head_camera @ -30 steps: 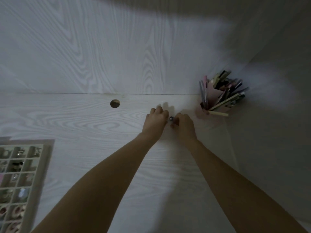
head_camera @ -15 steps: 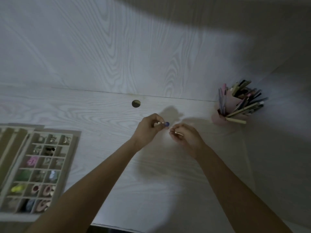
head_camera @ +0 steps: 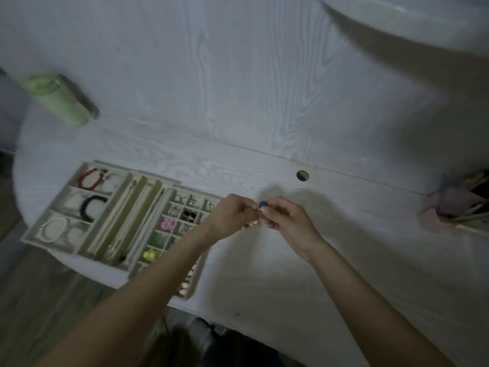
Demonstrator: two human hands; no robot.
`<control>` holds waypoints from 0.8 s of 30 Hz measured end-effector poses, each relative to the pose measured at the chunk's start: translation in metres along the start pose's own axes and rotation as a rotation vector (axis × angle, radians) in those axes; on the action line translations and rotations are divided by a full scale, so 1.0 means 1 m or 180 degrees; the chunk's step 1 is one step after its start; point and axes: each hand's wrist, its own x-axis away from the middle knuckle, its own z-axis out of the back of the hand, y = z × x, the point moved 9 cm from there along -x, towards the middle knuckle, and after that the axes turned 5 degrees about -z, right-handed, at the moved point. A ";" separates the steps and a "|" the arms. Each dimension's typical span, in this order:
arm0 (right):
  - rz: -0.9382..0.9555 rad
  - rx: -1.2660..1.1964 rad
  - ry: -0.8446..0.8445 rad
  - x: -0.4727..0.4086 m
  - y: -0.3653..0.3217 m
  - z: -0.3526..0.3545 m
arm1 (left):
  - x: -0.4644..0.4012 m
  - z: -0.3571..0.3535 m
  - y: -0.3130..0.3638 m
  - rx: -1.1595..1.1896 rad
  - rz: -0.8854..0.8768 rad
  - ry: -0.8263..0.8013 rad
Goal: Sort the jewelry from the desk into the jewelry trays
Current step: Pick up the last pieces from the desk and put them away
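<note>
both hands meet just right of the grid tray (head_camera: pixel 194 283), above the desk (head_camera: pixel 264 274). left hand (head_camera: pixel 232 218) and right hand (head_camera: pixel 287 221) each pinch a small blue-topped jewelry piece (head_camera: pixel 262 204) between curled fingertips, with a thin gold part below it. type unclear, maybe an earring or ring. looks tiny, light and stiff, probably slippery and easy to drop; best held by the metal part, not the blue stone. the bracelet tray (head_camera: pixel 66 213) lies further left of the grid tray.

Blue-stoned ring (head_camera: pixel 262 204) — pinched above desk
</note>
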 end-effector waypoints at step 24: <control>-0.0433 0.0953 0.0136 -0.022 0.052 -0.164 | 0.109 0.118 -0.125 0.0712 0.0352 -0.0029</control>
